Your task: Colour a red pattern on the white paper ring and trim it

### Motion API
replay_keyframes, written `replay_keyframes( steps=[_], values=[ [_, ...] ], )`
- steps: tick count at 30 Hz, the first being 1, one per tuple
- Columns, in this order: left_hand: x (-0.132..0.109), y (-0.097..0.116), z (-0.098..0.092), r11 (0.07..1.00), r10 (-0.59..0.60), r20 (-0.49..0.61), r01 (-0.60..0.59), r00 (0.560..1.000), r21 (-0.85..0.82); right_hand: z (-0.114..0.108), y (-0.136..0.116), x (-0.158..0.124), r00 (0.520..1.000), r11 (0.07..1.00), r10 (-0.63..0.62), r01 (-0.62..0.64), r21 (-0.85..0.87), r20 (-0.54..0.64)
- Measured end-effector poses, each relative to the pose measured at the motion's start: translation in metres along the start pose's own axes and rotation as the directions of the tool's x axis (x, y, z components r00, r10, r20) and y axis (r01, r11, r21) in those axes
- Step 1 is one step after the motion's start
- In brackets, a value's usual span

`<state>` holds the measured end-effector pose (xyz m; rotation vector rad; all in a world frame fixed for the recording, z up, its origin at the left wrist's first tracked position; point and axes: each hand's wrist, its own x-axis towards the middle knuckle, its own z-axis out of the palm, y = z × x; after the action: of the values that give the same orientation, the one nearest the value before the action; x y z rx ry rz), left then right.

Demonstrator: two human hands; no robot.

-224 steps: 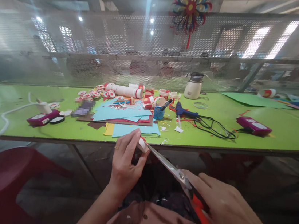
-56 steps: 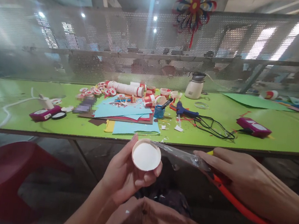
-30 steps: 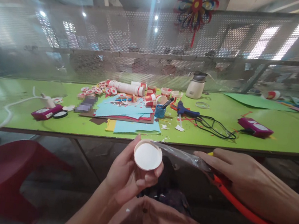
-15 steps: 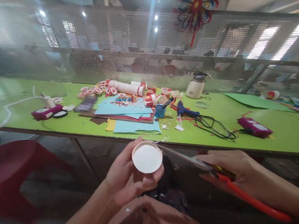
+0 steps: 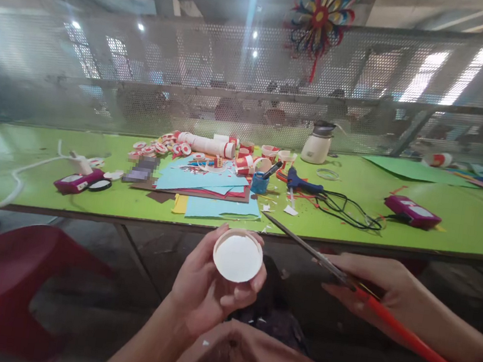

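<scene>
My left hand (image 5: 205, 286) is wrapped round a shallow, round paper cup bottom (image 5: 238, 258), its white disc facing up at me and a low rim round it. My right hand (image 5: 370, 284) grips a pair of scissors (image 5: 408, 333) with red-orange handles. The blades point left and up, with the tips over the table's front edge, above and apart from the cup piece. Part of the handles lies hidden behind my right hand.
On the green table (image 5: 341, 233) lie blue paper sheets (image 5: 201, 179), cut red-and-white cup pieces (image 5: 152, 148), a blue glue gun (image 5: 303, 181) with a black cord, a blue pen holder (image 5: 259, 182) and a beige jug (image 5: 317, 143). A red stool (image 5: 11, 269) stands at the left.
The scissors have lifted away from the cup piece's rim, their tips now higher, and the blades look closed. My left hand holds the cup piece in nearly the same place.
</scene>
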<state>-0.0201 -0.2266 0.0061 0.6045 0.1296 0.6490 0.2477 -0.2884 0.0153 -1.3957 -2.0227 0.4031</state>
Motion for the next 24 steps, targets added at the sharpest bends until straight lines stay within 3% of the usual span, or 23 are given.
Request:
replay_keyframes(
  steps=[2, 6, 11, 14, 19, 21, 24],
  values=[
    [0.0, 0.001, 0.0, 1.0, 0.01, -0.008, -0.009, 1.0, 0.011, 0.003, -0.004, 0.002, 0.998, 0.998, 0.06, -0.06, -0.015, 0.031],
    [-0.001, 0.002, -0.002, 0.992, 0.084, -0.079, -0.075, 0.993, 0.105, 0.01, -0.006, 0.009, 0.989, 0.99, 0.139, -0.139, 0.003, -0.057],
    [-0.002, 0.002, -0.002, 0.903, 0.154, -0.077, -0.108, 0.985, 0.417, 0.012, -0.021, 0.014, 0.971, 0.979, 0.194, -0.181, 0.097, -0.141],
    [-0.001, 0.004, -0.003, 0.751, 0.22, -0.055, -0.133, 0.974, 0.647, 0.01, -0.036, 0.023, 0.972, 0.957, 0.231, -0.217, 0.194, -0.052],
    [-0.001, 0.003, -0.002, 0.568, 0.222, 0.01, -0.137, 0.975, 0.812, 0.018, -0.054, 0.04, 0.993, 0.875, 0.12, -0.113, 0.472, 0.014],
    [-0.001, 0.001, -0.002, 0.417, 0.256, 0.037, -0.144, 0.966, 0.897, 0.023, -0.06, 0.045, 0.994, 0.811, 0.1, -0.107, 0.575, 0.044],
    [-0.002, -0.001, -0.001, 0.06, 0.361, 0.13, -0.162, 0.924, 0.985, 0.031, -0.066, 0.048, 0.99, 0.746, 0.118, -0.142, 0.65, 0.081]
  ],
)
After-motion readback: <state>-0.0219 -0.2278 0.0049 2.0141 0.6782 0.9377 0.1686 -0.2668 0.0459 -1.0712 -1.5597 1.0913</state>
